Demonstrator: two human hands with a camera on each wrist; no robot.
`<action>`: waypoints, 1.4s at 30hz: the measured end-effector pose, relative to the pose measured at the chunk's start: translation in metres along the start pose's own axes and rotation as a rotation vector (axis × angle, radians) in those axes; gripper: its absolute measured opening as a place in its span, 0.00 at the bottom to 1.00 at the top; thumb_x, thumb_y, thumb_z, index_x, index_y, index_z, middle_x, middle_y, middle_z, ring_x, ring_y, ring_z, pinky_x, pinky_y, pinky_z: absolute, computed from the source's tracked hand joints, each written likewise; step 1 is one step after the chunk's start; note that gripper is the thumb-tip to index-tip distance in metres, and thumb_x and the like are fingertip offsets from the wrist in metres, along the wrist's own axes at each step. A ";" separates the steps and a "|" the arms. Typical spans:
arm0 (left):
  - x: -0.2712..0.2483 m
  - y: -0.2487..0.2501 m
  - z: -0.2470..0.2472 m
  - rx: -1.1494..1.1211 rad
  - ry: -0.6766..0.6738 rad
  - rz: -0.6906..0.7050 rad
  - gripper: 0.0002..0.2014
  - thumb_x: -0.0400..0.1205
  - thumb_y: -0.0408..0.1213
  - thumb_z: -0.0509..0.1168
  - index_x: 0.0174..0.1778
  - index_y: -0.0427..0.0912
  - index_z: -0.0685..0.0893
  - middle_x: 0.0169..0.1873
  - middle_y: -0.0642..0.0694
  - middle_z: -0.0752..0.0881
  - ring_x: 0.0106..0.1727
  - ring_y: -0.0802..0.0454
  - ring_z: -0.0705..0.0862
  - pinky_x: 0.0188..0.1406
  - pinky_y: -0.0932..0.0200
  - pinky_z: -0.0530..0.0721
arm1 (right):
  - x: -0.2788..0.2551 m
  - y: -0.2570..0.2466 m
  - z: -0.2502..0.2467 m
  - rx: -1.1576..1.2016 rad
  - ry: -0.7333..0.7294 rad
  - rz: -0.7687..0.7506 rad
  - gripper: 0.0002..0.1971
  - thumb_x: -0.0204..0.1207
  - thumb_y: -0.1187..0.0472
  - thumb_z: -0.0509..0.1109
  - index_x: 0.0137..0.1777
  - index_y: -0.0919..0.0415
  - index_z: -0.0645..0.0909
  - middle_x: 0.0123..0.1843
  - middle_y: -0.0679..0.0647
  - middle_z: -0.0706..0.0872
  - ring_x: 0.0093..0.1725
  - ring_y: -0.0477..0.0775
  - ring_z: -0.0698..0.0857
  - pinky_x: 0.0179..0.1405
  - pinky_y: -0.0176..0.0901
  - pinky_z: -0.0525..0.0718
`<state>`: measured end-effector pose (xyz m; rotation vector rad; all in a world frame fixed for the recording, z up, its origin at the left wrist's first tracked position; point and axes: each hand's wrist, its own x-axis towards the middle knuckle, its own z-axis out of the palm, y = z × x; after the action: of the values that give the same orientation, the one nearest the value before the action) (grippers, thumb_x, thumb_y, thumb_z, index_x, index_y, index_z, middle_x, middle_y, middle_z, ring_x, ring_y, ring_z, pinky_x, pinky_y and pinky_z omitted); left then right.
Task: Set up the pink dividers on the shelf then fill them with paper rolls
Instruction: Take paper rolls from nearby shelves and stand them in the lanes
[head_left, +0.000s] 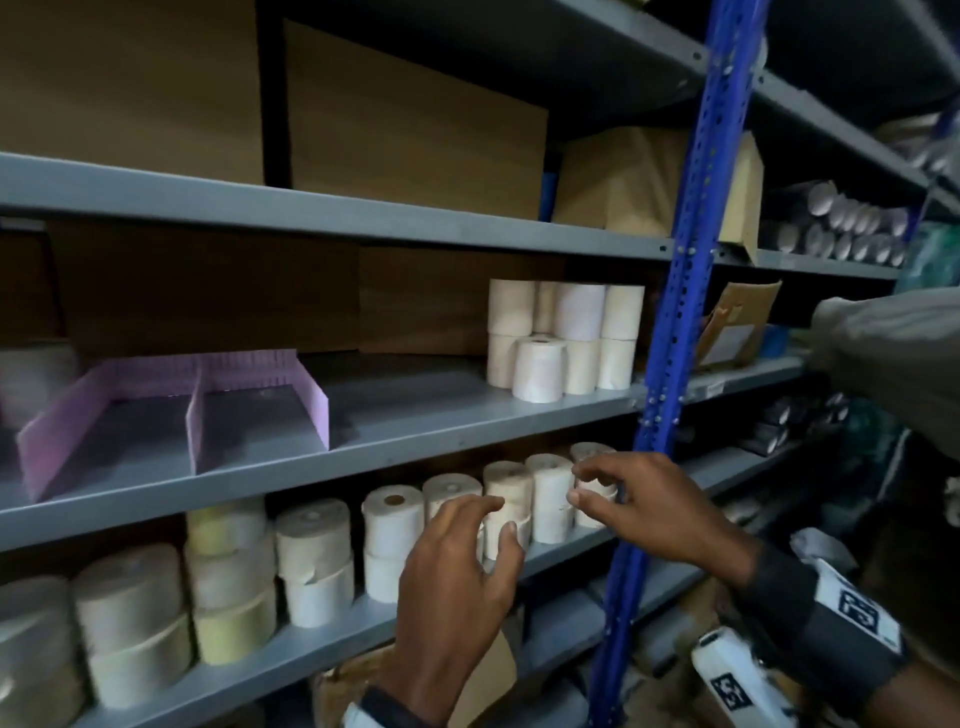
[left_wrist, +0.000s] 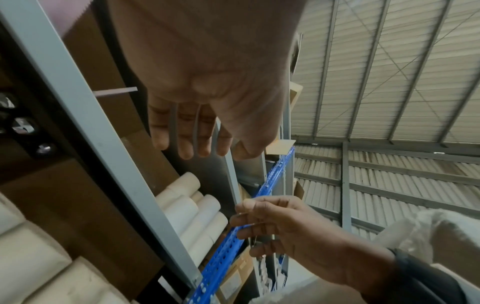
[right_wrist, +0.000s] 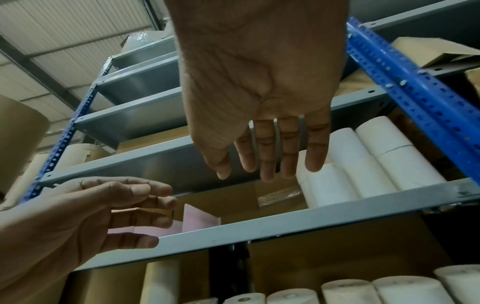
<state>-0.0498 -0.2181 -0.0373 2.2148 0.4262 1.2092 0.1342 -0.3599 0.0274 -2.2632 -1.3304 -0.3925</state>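
Note:
The pink dividers (head_left: 171, 405) stand on the left of the middle grey shelf (head_left: 415, 447), forming two empty bays; their edge also shows in the right wrist view as pink dividers (right_wrist: 200, 216). A stack of white paper rolls (head_left: 561, 343) stands on the same shelf to the right. Several more paper rolls (head_left: 395, 525) line the shelf below. Both hands hover in front of that lower row. My left hand (head_left: 501, 517) has loosely spread fingers and holds nothing. My right hand (head_left: 582, 486) is also empty, its fingers (right_wrist: 267, 156) straight.
A blue perforated upright (head_left: 675, 312) runs down just right of the hands. Cardboard boxes (head_left: 415, 130) fill the top shelf. Dark tubes (head_left: 841, 228) and packages lie in the bay to the right. A grey sleeve-like shape (head_left: 893, 353) juts in at the right edge.

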 end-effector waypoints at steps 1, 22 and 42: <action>0.007 0.001 0.012 0.009 -0.015 0.007 0.12 0.85 0.44 0.71 0.63 0.52 0.89 0.60 0.57 0.88 0.59 0.57 0.85 0.56 0.54 0.86 | 0.005 0.009 -0.001 0.004 0.009 0.011 0.25 0.70 0.32 0.67 0.58 0.46 0.88 0.49 0.38 0.89 0.51 0.40 0.87 0.53 0.44 0.86; 0.239 -0.070 0.177 0.006 -0.056 -0.029 0.31 0.83 0.58 0.69 0.81 0.50 0.75 0.74 0.49 0.82 0.71 0.49 0.82 0.66 0.53 0.81 | 0.251 0.124 0.024 -0.104 0.087 -0.075 0.29 0.78 0.38 0.68 0.76 0.48 0.75 0.75 0.48 0.78 0.76 0.51 0.71 0.72 0.48 0.74; 0.254 -0.086 0.208 0.441 -0.149 -0.034 0.49 0.77 0.77 0.55 0.87 0.47 0.59 0.76 0.49 0.78 0.73 0.47 0.80 0.65 0.52 0.81 | 0.300 0.139 0.043 -0.236 -0.104 -0.224 0.30 0.81 0.40 0.66 0.78 0.58 0.75 0.79 0.50 0.74 0.76 0.57 0.68 0.74 0.59 0.71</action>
<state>0.2626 -0.0866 -0.0115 2.6336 0.7223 0.9931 0.4018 -0.1730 0.0969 -2.3558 -1.6775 -0.5403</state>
